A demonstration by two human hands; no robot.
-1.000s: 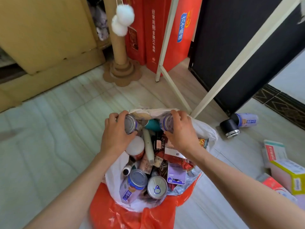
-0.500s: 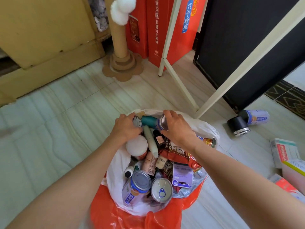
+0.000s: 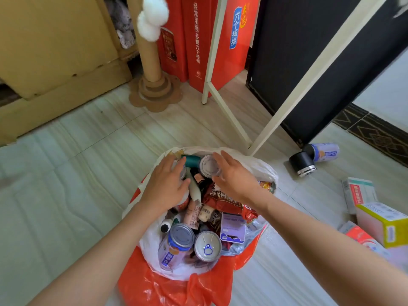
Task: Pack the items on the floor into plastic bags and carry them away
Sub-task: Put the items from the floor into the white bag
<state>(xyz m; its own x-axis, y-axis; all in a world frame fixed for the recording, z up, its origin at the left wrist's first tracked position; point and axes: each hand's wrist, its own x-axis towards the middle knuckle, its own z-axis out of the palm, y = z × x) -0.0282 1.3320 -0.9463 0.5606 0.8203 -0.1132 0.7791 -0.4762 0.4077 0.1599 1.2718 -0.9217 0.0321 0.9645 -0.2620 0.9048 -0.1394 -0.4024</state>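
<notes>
Pale floor (image 3: 66, 184) carries an overfull white plastic bag (image 3: 262, 166) at lower centre, on an orange bag (image 3: 154, 288). Both cans have just been released: left hand (image 3: 165, 186) rests flat, right hand (image 3: 234, 177) open, each grip empty. Loose boxes (image 3: 357, 191) and bottles (image 3: 324, 152) wait at right; floor at left is clear.

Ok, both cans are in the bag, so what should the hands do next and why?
Probably reach the right hand across to the black cylinder and the can lying on the floor beside it. Both hands look open above the white bag, and those, plus the boxes further right, are still unpacked.
</notes>
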